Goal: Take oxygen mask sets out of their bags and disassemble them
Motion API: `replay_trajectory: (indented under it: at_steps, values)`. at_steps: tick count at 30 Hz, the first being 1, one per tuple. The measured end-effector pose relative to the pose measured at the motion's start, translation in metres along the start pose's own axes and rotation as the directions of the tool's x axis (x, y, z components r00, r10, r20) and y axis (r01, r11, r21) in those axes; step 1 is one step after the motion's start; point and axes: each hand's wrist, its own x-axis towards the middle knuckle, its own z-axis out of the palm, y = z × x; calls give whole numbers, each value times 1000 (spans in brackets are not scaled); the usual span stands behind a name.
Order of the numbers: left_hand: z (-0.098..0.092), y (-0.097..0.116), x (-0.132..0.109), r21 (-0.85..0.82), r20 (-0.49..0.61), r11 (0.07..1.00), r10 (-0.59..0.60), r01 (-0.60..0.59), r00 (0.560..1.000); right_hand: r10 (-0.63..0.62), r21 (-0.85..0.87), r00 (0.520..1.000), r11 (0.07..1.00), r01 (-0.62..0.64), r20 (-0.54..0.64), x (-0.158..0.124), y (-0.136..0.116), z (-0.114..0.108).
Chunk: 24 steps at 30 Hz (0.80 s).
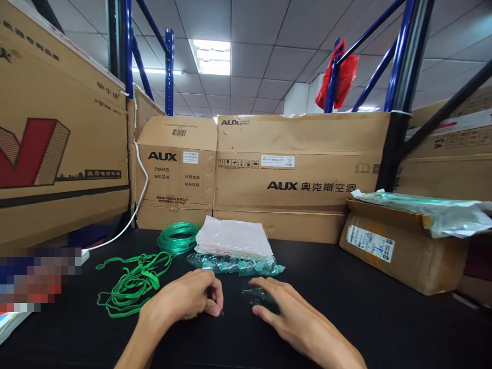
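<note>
My left hand [196,297] is closed in a pinch just above the black tabletop. A tiny dark tip shows at its fingertips, too small to name. My right hand [286,312] curves its thumb and fingers around a see-through greenish plastic mask [249,296], partly hidden by the hand. Beyond both hands lies a row of clear green plastic masks [238,264], in front of a stack of white sheets [232,236]. Left of my left hand, a loose tangle of green elastic strap [132,284] is spread out, with a coil of green tubing [177,237] behind it.
Large cardboard boxes [303,174] wall off the back of the black table [323,271]. At the right, an open carton [400,251] has plastic-wrapped packs [442,202] on top. A white cable [142,179] runs down at the left. Blue rack posts [169,72] rise behind.
</note>
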Motion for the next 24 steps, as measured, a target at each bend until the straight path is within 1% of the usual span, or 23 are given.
replay_trajectory:
  at_steps: [2,4,6,8,11,15,17,19,24]
  values:
    - [1,3,3,3,-5,1000,14,-14,1000,32,60,995,998,-27,-94,-1,-3,12]
    - [2,4,5,3,-22,999,41,-41,999,66,137,978,990,-39,-197,-3,-6,26]
    - [2,3,5,-6,-36,997,78,-78,996,61,195,962,981,-8,-266,-5,-9,37]
    - [2,3,5,-22,-46,993,111,-112,993,24,230,953,972,48,-302,-8,-12,43]
    - [1,4,1,-48,-68,986,158,-162,985,-9,281,949,954,102,-314,-10,-19,42]
    - [-2,7,-2,-74,-89,961,261,-267,961,-38,346,959,928,137,-279,-13,-26,34]
    - [-4,7,-3,-78,-94,951,292,-299,952,-30,380,962,915,136,-272,-14,-27,32]
    - [-6,6,-4,-80,-105,948,299,-308,948,-9,407,963,905,122,-268,-16,-27,31]
    - [-10,10,-9,-91,-99,932,343,-352,934,45,411,958,908,79,-285,-18,-26,32]
